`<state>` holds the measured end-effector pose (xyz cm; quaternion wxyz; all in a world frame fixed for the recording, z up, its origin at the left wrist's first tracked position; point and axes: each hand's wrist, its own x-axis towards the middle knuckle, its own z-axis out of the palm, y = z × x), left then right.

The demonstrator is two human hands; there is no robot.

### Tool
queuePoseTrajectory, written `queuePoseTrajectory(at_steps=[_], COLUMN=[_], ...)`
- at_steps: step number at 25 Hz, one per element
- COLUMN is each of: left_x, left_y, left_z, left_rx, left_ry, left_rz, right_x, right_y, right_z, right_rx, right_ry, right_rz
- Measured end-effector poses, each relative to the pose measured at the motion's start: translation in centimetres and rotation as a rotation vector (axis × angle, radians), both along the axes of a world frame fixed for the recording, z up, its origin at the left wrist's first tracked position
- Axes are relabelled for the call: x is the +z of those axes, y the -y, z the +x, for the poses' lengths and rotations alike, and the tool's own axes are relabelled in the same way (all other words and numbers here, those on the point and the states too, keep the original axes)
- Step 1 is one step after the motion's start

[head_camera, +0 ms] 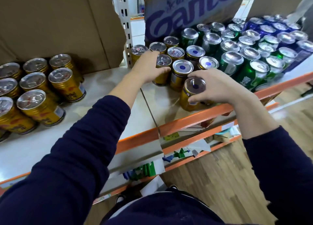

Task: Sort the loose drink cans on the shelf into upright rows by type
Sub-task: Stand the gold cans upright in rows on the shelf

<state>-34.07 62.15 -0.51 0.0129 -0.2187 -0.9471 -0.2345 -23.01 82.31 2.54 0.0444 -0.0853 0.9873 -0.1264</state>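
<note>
Right hand (220,89) grips a gold can with a blue dot on its lid (193,85), fingers and thumb curled round the rim. That can stands upright at the front edge of the shelf (105,89), touching the orange rail (194,119). Left hand (149,67) reaches further back and holds a gold ring-pull can (164,62), thumb across its front and fingers behind it. This can is also upright.

Around the left hand stand more ring-pull cans (175,52), in a cluster toward the back edge, near the post (126,30). Just right of them are three more dotted cans (183,67), upright and close together. Further right, green cans (232,62) fill the shelf from front to back, packed tight. Blue cans (271,28) take the far right back corner.

On the left part of the shelf a block of gold cans (64,82) stands in rows, well apart from the hands, with bare shelf between. A brown carton (59,21) stands behind that block. A printed box (186,9) with blue lettering stands behind the cans on the right.

Both arms wear dark sleeves (84,148). Below the rail, a lower shelf holds small green and blue things, too blurred to name. Wood floor (237,174) shows at the right.
</note>
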Motion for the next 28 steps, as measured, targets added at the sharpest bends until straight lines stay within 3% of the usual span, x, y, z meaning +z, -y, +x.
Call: queuePoseTrajectory(at_steps=[5,8,12,16,19,24,28], left_x=[0.3,0.8,1.4,1.8,1.8,1.2,1.7], left_y=[0.4,4.3,10.0,14.7,16.3,15.5,16.8], left_z=[0.3,2.0,5.1,6.9,7.5,8.0,8.4], left_rx=[0.064,0.119,0.227,0.339,0.334,0.318,0.285], left_ry=[0.028,0.004,0.010,0.045,0.077,0.007,-0.008], left_rz=[0.009,-0.020,-0.069,-0.059,-0.033,-0.024,-0.062], right_x=[0.1,0.5,-0.6,-2.7,-3.3,-3.3,-3.8], right_y=[0.5,1.2,4.4,6.8,7.6,10.4,11.3], right_z=[-0.6,-0.6,-2.4,-4.4,-5.4,-4.9,-4.4], right_rx=[0.032,0.044,0.121,-0.006,-0.021,0.300,0.331], right_ry=[-0.051,-0.044,-0.092,0.008,0.090,0.111,0.077], right_rz=[-0.012,-0.152,-0.196,-0.265,-0.111,0.085,0.292])
